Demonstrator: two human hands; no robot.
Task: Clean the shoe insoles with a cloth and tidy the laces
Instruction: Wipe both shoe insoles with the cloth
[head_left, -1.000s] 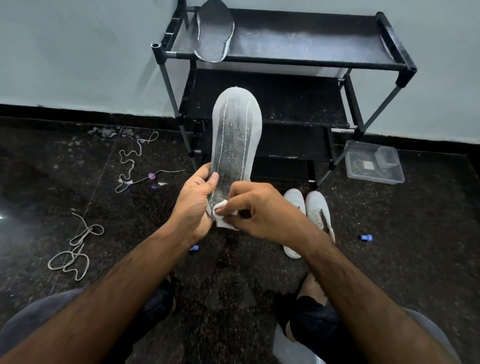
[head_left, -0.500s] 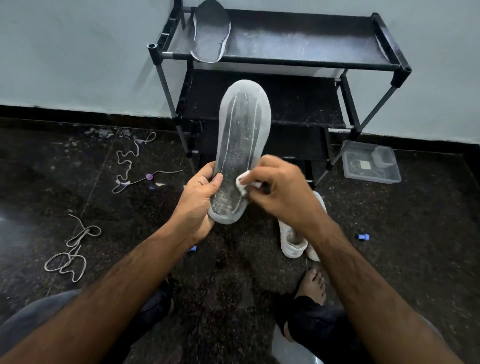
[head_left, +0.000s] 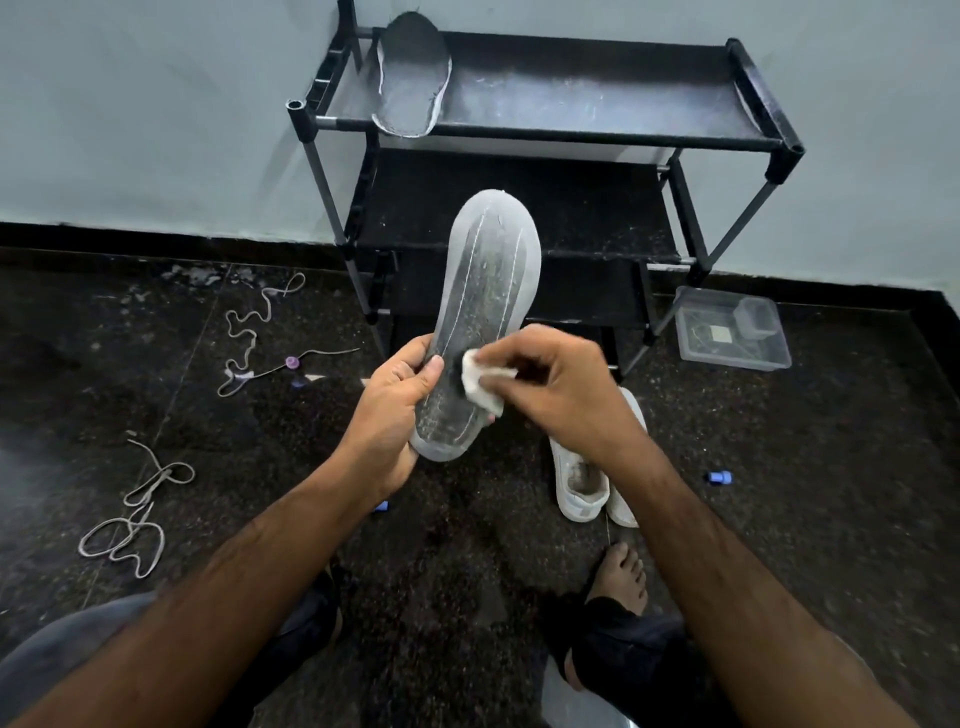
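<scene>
My right hand (head_left: 561, 387) pinches the cloth (head_left: 480, 382) and presses it on the insole (head_left: 483, 312), at its lower half. My left hand (head_left: 397, 410) is clamped round the insole's heel end, thumb on its face. The insole's long axis runs up and away from my grip, toe toward the rack (head_left: 753, 140), so I judge the next wipe goes upward from the cloth. Laces (head_left: 127, 535) lie well off left.

A single head-worn wide-angle camera looked forward and down, close over both forearms. It faced the far wall (head_left: 156, 104), taking in the dark floor (head_left: 779, 519) and a black shoe rack (head_left: 571, 135).
</scene>
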